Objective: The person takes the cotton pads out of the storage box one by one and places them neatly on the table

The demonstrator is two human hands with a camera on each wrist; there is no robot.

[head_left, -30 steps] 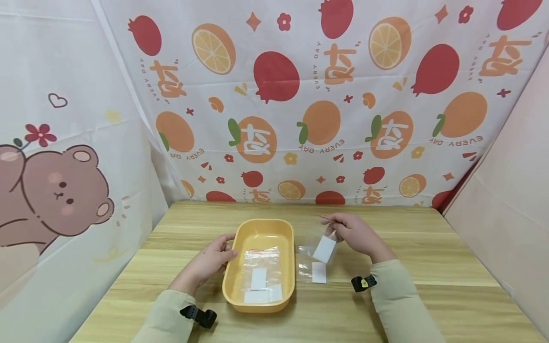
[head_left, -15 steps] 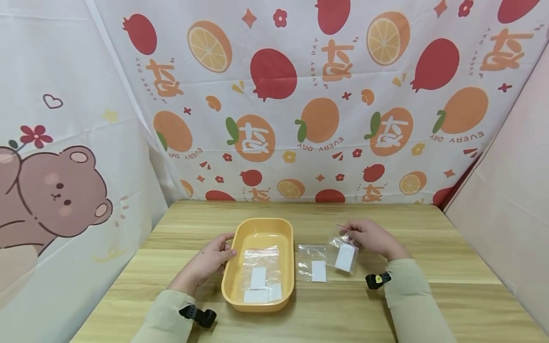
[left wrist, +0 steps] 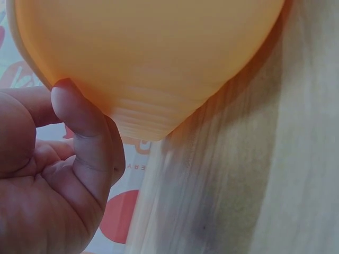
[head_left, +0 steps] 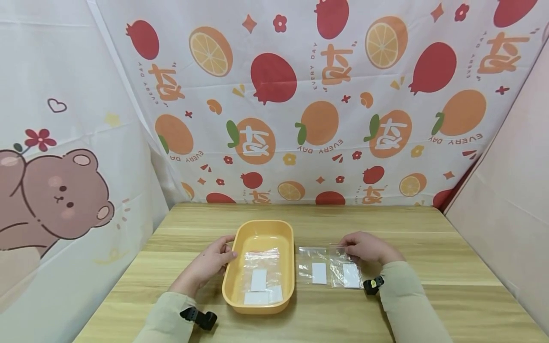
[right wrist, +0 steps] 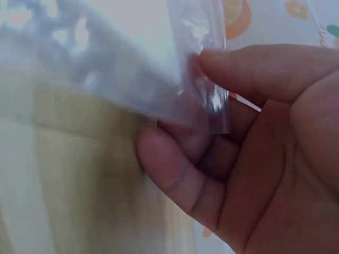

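In the head view a yellow plastic tray (head_left: 259, 309) stands on the table, several clear zip bags (head_left: 261, 259) with white labels lying in it. My left hand (head_left: 208, 263) grips its left rim; the left wrist view has that hand's fingers (left wrist: 85, 127) against the tray wall (left wrist: 148, 58). To the right of the tray, my right hand (head_left: 368, 247) pinches the top edge of a clear zip bag (head_left: 351, 275) with a white label. The right wrist view shows thumb and fingers at this bag's edge (right wrist: 204, 100). Between it and the tray lies another labelled zip bag (head_left: 319, 273).
The wooden table (head_left: 411, 228) runs back to a fruit-print cloth (head_left: 274, 138). A cloth with a bear print (head_left: 64, 195) hangs on the left, a pale one (head_left: 514, 205) on the right.
My right hand first moved right with its zip bag, then lowered it to the table beside the other bag. The left hand and the tray have stayed put.
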